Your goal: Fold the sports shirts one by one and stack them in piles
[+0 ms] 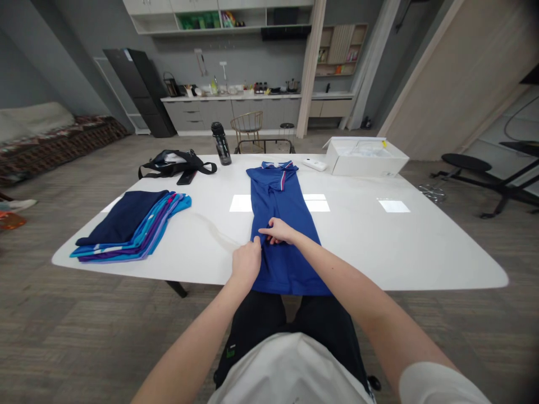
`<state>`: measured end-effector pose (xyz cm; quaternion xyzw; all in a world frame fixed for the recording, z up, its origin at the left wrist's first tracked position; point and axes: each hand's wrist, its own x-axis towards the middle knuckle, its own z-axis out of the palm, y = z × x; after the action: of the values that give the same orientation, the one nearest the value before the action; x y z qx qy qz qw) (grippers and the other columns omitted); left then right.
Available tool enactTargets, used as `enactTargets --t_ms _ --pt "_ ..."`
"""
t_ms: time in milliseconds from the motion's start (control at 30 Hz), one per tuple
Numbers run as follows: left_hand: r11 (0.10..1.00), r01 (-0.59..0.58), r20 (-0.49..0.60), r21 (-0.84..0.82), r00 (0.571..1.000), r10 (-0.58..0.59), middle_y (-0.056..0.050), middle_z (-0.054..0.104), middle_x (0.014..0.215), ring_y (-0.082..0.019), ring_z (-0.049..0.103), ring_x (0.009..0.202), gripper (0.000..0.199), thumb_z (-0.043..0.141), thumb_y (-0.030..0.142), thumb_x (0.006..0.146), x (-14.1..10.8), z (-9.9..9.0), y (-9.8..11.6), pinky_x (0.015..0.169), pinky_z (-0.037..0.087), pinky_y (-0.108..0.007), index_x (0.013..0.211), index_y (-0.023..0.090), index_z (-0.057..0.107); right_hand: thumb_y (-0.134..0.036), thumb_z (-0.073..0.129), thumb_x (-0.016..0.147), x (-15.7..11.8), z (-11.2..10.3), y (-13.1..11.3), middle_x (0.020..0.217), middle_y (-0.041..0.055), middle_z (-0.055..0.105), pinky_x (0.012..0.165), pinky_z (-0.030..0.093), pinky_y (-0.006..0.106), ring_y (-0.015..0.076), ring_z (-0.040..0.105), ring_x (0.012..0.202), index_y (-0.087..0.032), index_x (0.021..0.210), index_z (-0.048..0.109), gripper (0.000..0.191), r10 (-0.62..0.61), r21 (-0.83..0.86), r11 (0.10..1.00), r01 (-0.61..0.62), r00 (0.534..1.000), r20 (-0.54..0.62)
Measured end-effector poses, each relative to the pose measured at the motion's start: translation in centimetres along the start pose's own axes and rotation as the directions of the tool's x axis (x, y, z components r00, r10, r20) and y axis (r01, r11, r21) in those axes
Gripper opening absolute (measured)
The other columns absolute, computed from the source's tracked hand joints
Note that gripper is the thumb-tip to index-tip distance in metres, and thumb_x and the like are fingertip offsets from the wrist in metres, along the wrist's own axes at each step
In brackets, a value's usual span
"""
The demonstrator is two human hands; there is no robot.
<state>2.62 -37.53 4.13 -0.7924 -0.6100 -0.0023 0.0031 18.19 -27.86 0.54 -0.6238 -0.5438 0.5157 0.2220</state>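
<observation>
Blue short-sleeve fabric polo shirt (286, 224) lies lengthwise on the glossy white counter (357, 241), collar at the far end, hem at the near edge. Left hand (247, 259) is at its left edge, fingers curled, thumb up; can't tell if it pinches fabric. Right hand (278, 231) is over the shirt's middle, index finger extended toward the left edge, other fingers curled; grip unclear. Folded stack of navy, blue and purple garments (130, 227) sits left, well apart from both hands.

Both forearms reach forward, the right hand (279, 231) angled inward, its fingers bent, just beside the left hand (247, 259).
</observation>
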Motion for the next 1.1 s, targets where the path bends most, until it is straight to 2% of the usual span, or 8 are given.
enactTargets --t_ms 67,133,300,533,633,800,967,1100 --pt "1.000 -0.026 -0.015 0.004 1.000 0.026 -0.009 0.069 0.091 -0.029 0.072 0.081 0.020 0.043 0.020 0.100 -1.1 -1.0 0.6 0.068 0.052 -0.036 0.116 0.018 0.054 -0.026 0.074 0.085 -1.0 0.6 -0.4 0.056 -0.0064 0.059 0.037 0.038 0.015 0.0132 0.060 0.043 -0.025 0.093 0.036 0.038 0.003 0.043 0.999 -0.004 1.000 0.031" --pt "0.998 -0.064 -0.022 -0.002 0.998 0.063 -0.008 0.068 0.092 -0.027 0.072 0.080 0.019 0.044 0.018 0.099 -2.5 -2.0 1.2 0.067 0.052 -0.035 0.115 0.019 0.054 -0.017 0.070 0.085 -1.7 0.7 -0.7 0.053 -0.0085 0.054 0.038 0.040 0.014 0.0125 0.060 0.043 -0.025 0.091 0.037 0.035 0.003 0.076 0.997 -0.002 1.000 -0.011" --pt "0.984 -0.158 -0.030 -0.088 0.987 0.156 -0.007 0.067 0.098 -0.023 0.070 0.082 0.019 0.045 0.016 0.098 -5.4 -2.9 2.8 0.071 0.050 -0.033 0.113 0.020 0.056 -0.011 0.058 0.090 -3.1 -0.9 -0.4 0.053 -0.0095 0.051 0.039 0.043 0.015 0.0107 0.056 0.041 -0.025 0.090 0.037 0.025 0.035 0.113 0.993 -0.028 0.998 -0.060" --pt "0.881 -0.261 -0.120 -0.395 0.965 0.233 -0.005 0.072 0.106 -0.021 0.068 0.099 0.013 0.055 0.019 0.097 -6.1 1.7 5.0 0.087 0.049 -0.033 0.108 0.022 0.063 -0.020 0.076 0.083 -5.9 -1.8 2.7 0.059 -0.0042 0.063 0.039 0.044 0.016 0.0126 0.061 0.043 -0.024 0.089 0.036 0.041 0.113 0.092 0.988 -0.128 0.982 0.151" --pt "0.830 -0.281 -0.174 -0.481 0.959 0.224 -0.003 0.073 0.106 -0.021 0.067 0.102 0.012 0.058 0.021 0.097 -6.4 3.3 5.5 0.091 0.048 -0.035 0.107 0.022 0.065 -0.017 0.079 0.080 -6.5 -1.8 3.8 0.050 -0.0077 0.058 0.037 0.038 0.013 0.0097 0.055 0.038 -0.024 0.086 0.038 0.041 0.113 0.010 0.993 -0.116 0.982 0.148" --pt "0.797 -0.338 -0.274 -0.501 0.935 0.224 -0.003 0.072 0.106 -0.019 0.065 0.099 0.015 0.055 0.023 0.099 -7.4 3.7 5.6 0.092 0.047 -0.035 0.112 0.023 0.063 -0.018 0.074 0.084 -7.3 -2.0 4.7 0.053 -0.0077 0.058 0.037 0.035 0.012 0.0106 0.060 0.043 -0.024 0.086 0.039 0.036 0.000 0.041 0.999 -0.002 0.999 0.043" --pt "0.763 -0.470 -0.304 -0.444 0.880 0.365 -0.005 0.070 0.113 -0.020 0.062 0.106 0.021 0.052 0.020 0.100 -8.3 4.0 4.8 0.095 0.046 -0.037 0.119 0.023 0.060 -0.028 0.075 0.082 -9.7 -0.6 6.0 0.049 -0.0096 0.053 0.035 0.033 0.015 0.0102 0.052 0.037 -0.024 0.090 0.041 0.035 0.013 -0.068 0.998 -0.004 0.991 0.133" --pt "0.848 -0.405 -0.274 -0.342 0.906 0.322 -0.008 0.066 0.114 -0.024 0.059 0.109 0.019 0.057 0.024 0.096 -8.8 4.0 3.0 0.096 0.046 -0.041 0.115 0.021 0.060 -0.020 0.074 0.077 -12.1 0.4 6.7 0.055 -0.0094 0.054 0.037 0.035 0.015 0.0092 0.055 0.041 -0.024 0.086 0.043 0.032 -0.051 -0.138 0.988 0.065 0.993 0.103"
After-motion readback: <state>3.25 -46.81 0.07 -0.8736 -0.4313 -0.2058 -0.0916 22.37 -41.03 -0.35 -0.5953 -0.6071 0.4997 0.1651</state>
